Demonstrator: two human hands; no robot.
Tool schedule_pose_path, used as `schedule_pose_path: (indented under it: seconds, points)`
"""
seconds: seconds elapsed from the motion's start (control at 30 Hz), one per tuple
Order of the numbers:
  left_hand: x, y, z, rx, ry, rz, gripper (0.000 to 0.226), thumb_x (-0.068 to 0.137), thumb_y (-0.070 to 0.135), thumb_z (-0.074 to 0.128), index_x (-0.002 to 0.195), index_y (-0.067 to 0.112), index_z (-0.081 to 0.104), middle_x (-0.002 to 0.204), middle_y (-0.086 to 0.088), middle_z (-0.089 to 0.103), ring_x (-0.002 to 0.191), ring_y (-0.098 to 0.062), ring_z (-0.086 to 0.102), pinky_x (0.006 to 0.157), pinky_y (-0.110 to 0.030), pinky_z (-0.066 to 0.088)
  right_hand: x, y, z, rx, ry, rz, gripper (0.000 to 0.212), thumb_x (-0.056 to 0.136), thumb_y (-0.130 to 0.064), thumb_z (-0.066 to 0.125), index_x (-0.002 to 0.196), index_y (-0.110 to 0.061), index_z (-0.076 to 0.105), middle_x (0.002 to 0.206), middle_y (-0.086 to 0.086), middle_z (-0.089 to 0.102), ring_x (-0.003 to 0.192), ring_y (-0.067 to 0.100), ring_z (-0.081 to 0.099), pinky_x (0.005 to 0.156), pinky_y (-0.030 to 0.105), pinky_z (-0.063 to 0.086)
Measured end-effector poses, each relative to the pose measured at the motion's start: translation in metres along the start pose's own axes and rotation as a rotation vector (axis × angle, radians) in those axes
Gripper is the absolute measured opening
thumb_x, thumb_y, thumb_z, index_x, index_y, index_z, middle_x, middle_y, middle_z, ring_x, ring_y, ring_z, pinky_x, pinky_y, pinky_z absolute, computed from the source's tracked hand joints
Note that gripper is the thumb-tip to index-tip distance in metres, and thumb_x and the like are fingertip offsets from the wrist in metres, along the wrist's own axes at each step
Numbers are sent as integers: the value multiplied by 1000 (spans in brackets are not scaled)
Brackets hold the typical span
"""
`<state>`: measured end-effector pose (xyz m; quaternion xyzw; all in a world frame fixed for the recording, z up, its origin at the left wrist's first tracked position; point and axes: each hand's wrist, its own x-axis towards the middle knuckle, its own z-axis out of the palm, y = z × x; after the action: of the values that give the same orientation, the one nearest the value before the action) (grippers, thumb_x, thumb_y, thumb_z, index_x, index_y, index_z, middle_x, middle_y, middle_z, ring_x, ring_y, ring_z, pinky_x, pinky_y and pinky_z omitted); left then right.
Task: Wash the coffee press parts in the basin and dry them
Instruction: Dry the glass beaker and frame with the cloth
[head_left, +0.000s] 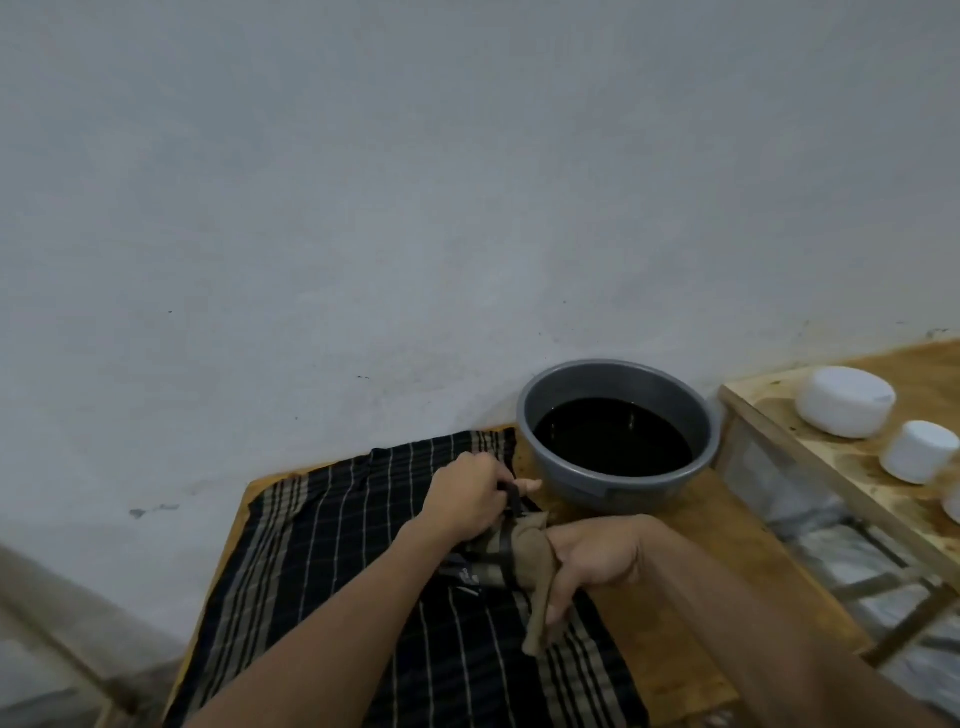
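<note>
A grey basin (618, 480) holding dark water stands at the back of the wooden table (670, 613). In front of it a dark striped cloth (332, 545) covers the table's left half. My left hand (465, 501) grips a small dark coffee press part (513, 499), mostly hidden by the fingers. My right hand (592, 561) holds a tan drying cloth (530, 561) bunched against that part, its loose end hanging down onto the striped cloth. What else lies under the hands is hidden.
A lower wooden shelf (810, 467) on the right carries white round tubs (844, 400) near its edge. A grey wall (363, 208) stands right behind the table and basin. The table's left edge drops off beside the cloth.
</note>
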<state>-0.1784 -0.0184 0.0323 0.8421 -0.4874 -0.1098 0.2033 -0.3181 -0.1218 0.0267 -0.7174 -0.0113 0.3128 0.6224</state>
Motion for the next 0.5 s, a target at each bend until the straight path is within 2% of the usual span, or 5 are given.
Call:
schedule_pose_path:
  seconds: [0.2,0.23,0.3,0.37,0.5]
  points:
    - [6,-9,-19,-162,36,9,49,91,46,58,64,6,70,59,-10,62,46,-14,44,47,-26,33,-29,9,-3,641,423,-249,36,81,15,51,114,3,61,108,21,68,105,31,66,89,39,55]
    - [8,-10,-19,-164,37,15,52,90,47,58,63,4,69,55,-9,58,45,-14,42,48,-27,34,-36,2,-3,539,525,-203,30,84,11,53,110,-1,62,106,18,69,103,30,68,86,37,55]
    - [11,-15,-18,-176,28,20,50,88,49,59,62,8,72,52,-7,56,43,-15,43,50,-28,38,-45,-15,-1,-160,714,-25,13,88,-3,58,91,-15,63,91,6,67,93,25,67,78,29,52]
    - [15,-20,-17,-224,25,7,35,88,41,64,57,26,73,59,-11,65,50,-18,52,55,-32,48,-46,-29,3,-748,759,63,19,87,-15,64,78,-29,53,82,-10,57,82,12,59,80,23,45]
    - [21,-20,-14,-289,-24,3,24,86,11,67,64,8,74,55,-9,60,54,-16,47,55,-34,42,-45,-50,14,-815,925,-190,25,75,-23,77,87,-33,58,91,-15,57,84,1,55,81,17,41]
